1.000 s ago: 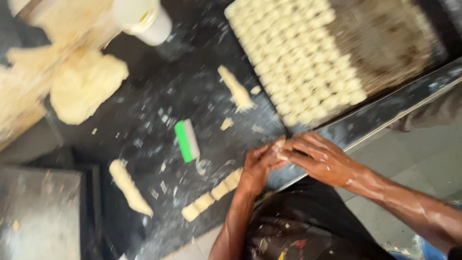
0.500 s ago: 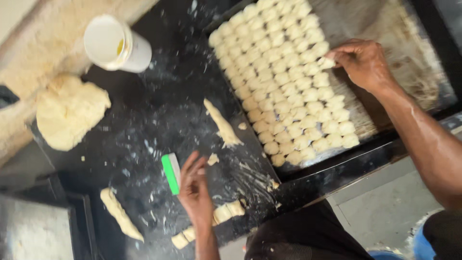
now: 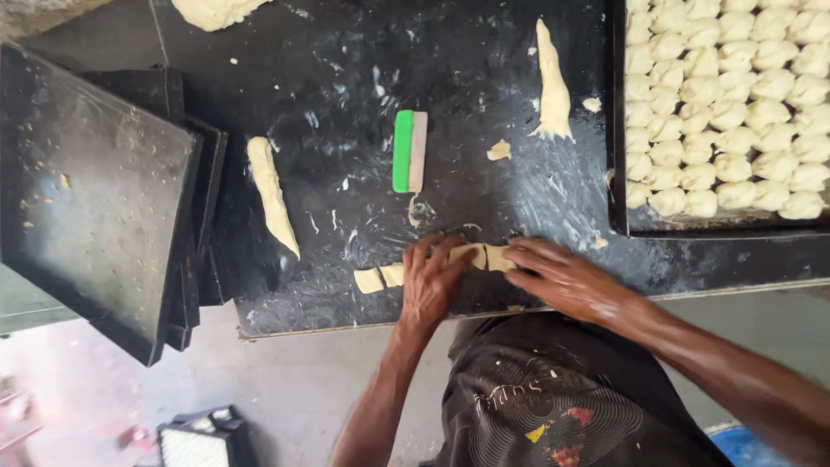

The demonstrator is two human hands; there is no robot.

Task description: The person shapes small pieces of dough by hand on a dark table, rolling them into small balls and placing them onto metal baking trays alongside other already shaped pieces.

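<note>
Both hands lie flat, fingers spread, on the cut dough strip (image 3: 432,264) near the black table's (image 3: 346,52) front edge: left hand (image 3: 430,281), right hand (image 3: 562,281). The dough looks soft and sticky; I would lift each piece gently by its sides.

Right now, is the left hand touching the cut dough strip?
Touching. The head view shows the left hand lying across the cut dough strip, fingers pressed on its pieces.

- left hand (image 3: 430,281) palm down near the worktop's front edge, fingers spread and pointing away from the body, forearm running straight back
- right hand (image 3: 562,278) flat just beside it, fingers pointing left toward the left hand
- right forearm comes in from lower right
</note>
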